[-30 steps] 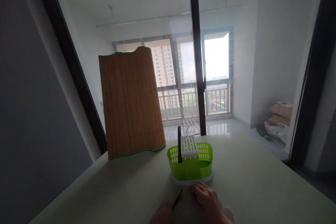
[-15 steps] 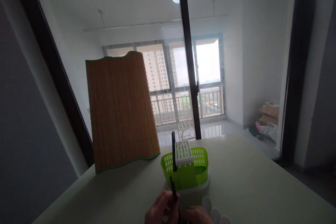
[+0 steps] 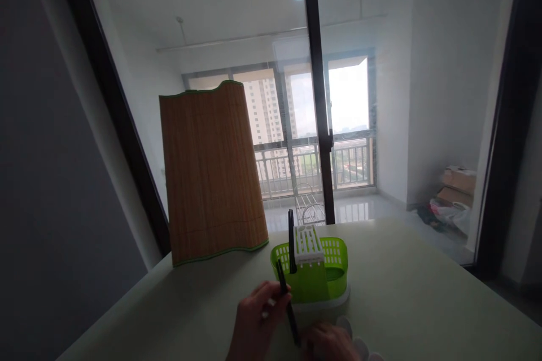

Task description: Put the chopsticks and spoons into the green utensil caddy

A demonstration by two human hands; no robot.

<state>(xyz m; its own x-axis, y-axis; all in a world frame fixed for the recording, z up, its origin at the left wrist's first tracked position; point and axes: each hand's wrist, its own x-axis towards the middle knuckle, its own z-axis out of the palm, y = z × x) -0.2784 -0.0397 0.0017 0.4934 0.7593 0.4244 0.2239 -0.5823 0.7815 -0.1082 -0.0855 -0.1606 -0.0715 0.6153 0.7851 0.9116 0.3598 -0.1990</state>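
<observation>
My left hand (image 3: 263, 307) is closed on black chopsticks (image 3: 284, 287), held upright at a slant in front of a green plastic basket (image 3: 311, 287). Beside their lower end is my right hand (image 3: 328, 341), its fingers curled and somewhat blurred; it seems to grip that end. The basket has slotted walls and a white base. Over its middle sits a white slotted rack (image 3: 308, 242), and more black chopsticks (image 3: 291, 237) stand upright at the rack's left. White spoon-like pieces (image 3: 344, 325) lie on the table by my right hand, partly hidden by it.
A bamboo mat (image 3: 214, 175) with green edging stands upright on the pale table (image 3: 398, 287), left of the basket. Behind the table is a dark-framed glass door (image 3: 319, 96). Cardboard boxes (image 3: 459, 180) and bags lie on the floor beyond, at the right.
The view has swung slightly left, so things sit farther right. My left hand has risen with the chopsticks, whose tips now overlap the basket's front left. My right hand remains low.
</observation>
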